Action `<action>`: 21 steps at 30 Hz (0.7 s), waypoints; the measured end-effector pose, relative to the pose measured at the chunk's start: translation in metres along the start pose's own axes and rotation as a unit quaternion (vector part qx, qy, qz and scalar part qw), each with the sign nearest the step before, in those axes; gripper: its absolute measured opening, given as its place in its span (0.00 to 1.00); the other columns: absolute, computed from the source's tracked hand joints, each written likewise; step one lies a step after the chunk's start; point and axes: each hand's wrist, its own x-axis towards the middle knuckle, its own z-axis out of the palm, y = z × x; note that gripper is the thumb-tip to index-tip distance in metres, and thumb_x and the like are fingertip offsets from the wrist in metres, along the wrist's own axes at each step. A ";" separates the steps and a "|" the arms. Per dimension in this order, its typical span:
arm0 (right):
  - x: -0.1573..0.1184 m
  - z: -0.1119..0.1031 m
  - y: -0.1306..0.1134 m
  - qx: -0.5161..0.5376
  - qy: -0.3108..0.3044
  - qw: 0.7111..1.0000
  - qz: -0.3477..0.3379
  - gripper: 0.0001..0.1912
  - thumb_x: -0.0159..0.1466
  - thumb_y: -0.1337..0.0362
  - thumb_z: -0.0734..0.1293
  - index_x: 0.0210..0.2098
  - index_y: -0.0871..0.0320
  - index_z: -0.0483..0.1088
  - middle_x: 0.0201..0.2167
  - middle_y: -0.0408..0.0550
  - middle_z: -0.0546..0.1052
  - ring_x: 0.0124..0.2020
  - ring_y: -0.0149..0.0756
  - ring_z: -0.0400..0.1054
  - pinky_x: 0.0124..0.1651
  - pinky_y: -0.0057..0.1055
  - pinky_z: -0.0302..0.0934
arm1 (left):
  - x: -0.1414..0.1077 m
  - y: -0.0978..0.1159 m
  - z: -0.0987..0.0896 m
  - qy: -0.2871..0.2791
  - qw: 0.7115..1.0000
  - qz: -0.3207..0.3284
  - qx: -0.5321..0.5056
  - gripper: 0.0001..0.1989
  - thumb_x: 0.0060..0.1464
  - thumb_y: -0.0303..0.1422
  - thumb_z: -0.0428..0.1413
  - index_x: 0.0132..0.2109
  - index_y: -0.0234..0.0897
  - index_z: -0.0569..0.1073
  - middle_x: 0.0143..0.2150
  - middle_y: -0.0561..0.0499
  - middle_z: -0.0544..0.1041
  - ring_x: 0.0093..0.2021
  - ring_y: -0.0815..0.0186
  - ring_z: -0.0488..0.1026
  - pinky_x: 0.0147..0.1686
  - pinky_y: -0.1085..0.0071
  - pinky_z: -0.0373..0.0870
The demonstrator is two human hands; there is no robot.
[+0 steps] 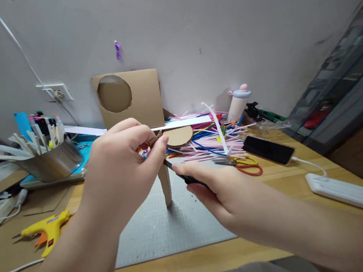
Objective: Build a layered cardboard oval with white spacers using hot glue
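Note:
Pinched between the thumb and fingers of my left hand [121, 156] is a narrow cardboard strip [165, 186], which hangs down over the grey cutting mat [141, 242]. My right hand [217, 189] is closed around a black utility knife [188, 178]. Its front end points up and left, close to the strip below my left thumb; whether the blade touches the cardboard I cannot tell. Just behind my fingers lies a rounded cardboard piece [179, 136]. A larger cardboard panel [146, 94] with a round hole leans upright against the wall.
Pink and coloured pipe cleaners [203, 151] are heaped behind the mat. Scissors [246, 163], a phone [269, 148], a white power bank [350, 194] and a bottle [237, 105] stand or lie right. Left are a yellow glue gun [49, 231] and a metal pot [52, 163] of sticks.

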 end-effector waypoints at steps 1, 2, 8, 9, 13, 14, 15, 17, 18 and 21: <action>0.000 0.001 0.001 -0.003 -0.002 1.000 0.006 0.20 0.66 0.71 0.60 0.54 0.46 0.66 0.34 0.43 0.78 0.43 0.44 0.72 0.47 0.41 0.66 | 0.000 0.000 0.000 0.000 1.000 0.000 0.002 0.13 0.51 0.34 0.57 0.21 0.38 0.68 0.22 0.55 0.65 0.23 0.69 0.60 0.24 0.70 0.52; 0.000 0.002 0.002 -0.004 -0.003 1.000 0.010 0.19 0.65 0.72 0.60 0.52 0.47 0.67 0.32 0.43 0.78 0.43 0.44 0.72 0.47 0.41 0.65 | 0.000 -0.001 0.000 -0.001 1.000 -0.001 0.003 0.13 0.51 0.34 0.57 0.21 0.38 0.69 0.22 0.54 0.65 0.23 0.69 0.60 0.24 0.71 0.51; 0.002 0.007 0.008 -0.006 0.010 1.000 0.000 0.20 0.64 0.72 0.61 0.52 0.46 0.67 0.40 0.45 0.78 0.45 0.44 0.71 0.44 0.36 0.64 | 0.002 -0.001 0.002 0.001 1.000 -0.005 0.001 0.13 0.51 0.34 0.58 0.21 0.38 0.69 0.22 0.54 0.66 0.23 0.70 0.60 0.24 0.71 0.50; 0.002 0.007 0.008 -0.008 0.011 1.000 -0.001 0.21 0.64 0.72 0.61 0.53 0.46 0.67 0.42 0.45 0.77 0.46 0.43 0.71 0.43 0.36 0.64 | 0.002 -0.001 0.002 0.002 1.000 -0.007 0.002 0.13 0.51 0.34 0.58 0.21 0.38 0.69 0.22 0.54 0.66 0.23 0.70 0.60 0.24 0.71 0.50; 0.002 0.008 0.010 -0.019 -0.009 1.000 0.018 0.23 0.64 0.72 0.60 0.56 0.46 0.64 0.44 0.45 0.77 0.42 0.41 0.71 0.40 0.33 0.62 | 0.003 -0.001 0.003 0.000 1.000 -0.015 0.004 0.13 0.51 0.33 0.58 0.21 0.38 0.69 0.22 0.54 0.66 0.23 0.70 0.59 0.25 0.70 0.50; 0.003 0.009 0.012 -0.023 -0.023 0.999 0.030 0.22 0.64 0.71 0.60 0.55 0.46 0.64 0.41 0.45 0.78 0.39 0.40 0.72 0.37 0.32 0.62 | 0.003 -0.001 0.003 -0.001 1.000 -0.015 0.003 0.13 0.51 0.33 0.58 0.21 0.38 0.69 0.22 0.54 0.66 0.23 0.70 0.59 0.25 0.70 0.50; 0.003 0.010 0.014 -0.030 -0.039 0.998 0.044 0.21 0.65 0.70 0.60 0.55 0.46 0.64 0.39 0.44 0.78 0.35 0.39 0.72 0.34 0.30 0.60 | 0.003 -0.001 0.003 -0.001 1.000 -0.015 0.002 0.13 0.50 0.33 0.58 0.21 0.38 0.69 0.22 0.54 0.65 0.23 0.69 0.59 0.25 0.70 0.50; 0.004 0.016 0.021 -0.048 -0.072 0.994 0.070 0.18 0.66 0.68 0.59 0.54 0.47 0.65 0.34 0.45 0.78 0.30 0.37 0.70 0.28 0.28 0.56 | 0.004 -0.001 0.004 -0.001 1.000 -0.014 -0.002 0.12 0.50 0.33 0.58 0.21 0.38 0.69 0.22 0.54 0.66 0.24 0.69 0.58 0.25 0.70 0.49; 0.004 0.020 0.025 -0.057 -0.089 0.991 0.080 0.17 0.66 0.67 0.58 0.54 0.47 0.65 0.32 0.45 0.78 0.28 0.37 0.69 0.27 0.27 0.54 | 0.004 -0.002 0.004 -0.003 1.000 -0.014 -0.004 0.12 0.50 0.33 0.58 0.21 0.38 0.70 0.22 0.54 0.66 0.24 0.69 0.58 0.26 0.70 0.49; 0.005 0.034 0.037 -0.064 -0.119 0.986 0.093 0.16 0.68 0.65 0.57 0.53 0.49 0.66 0.33 0.47 0.77 0.28 0.37 0.69 0.27 0.27 0.52 | 0.004 -0.003 0.004 0.001 1.000 -0.014 -0.002 0.11 0.50 0.33 0.59 0.22 0.38 0.71 0.22 0.54 0.66 0.24 0.69 0.59 0.26 0.70 0.50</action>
